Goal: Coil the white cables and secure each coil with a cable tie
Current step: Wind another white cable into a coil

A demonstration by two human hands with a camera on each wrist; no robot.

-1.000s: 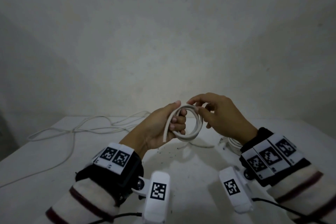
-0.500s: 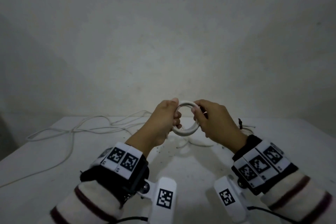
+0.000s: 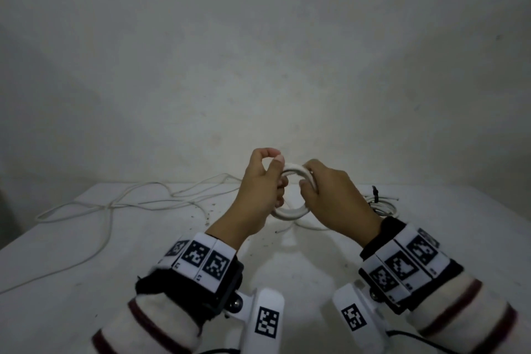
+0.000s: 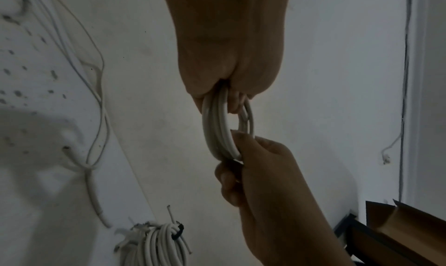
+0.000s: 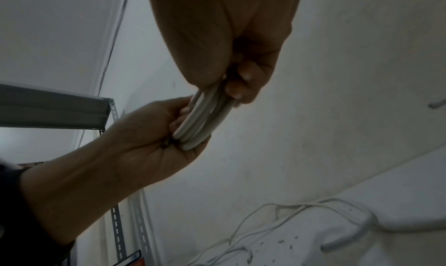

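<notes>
I hold the small round coil of thick white cable above the white tabletop, left grip and right grip clasping opposite sides; next, I judge, a cable tie

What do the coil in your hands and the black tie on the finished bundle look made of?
Held coil: looks like smooth, matte white plastic sheathing, probably PVC; its even round loops hold a springy curve. Black tie on the finished bundle: thin, dark, likely plastic or coated wire, too small to tell.
</notes>
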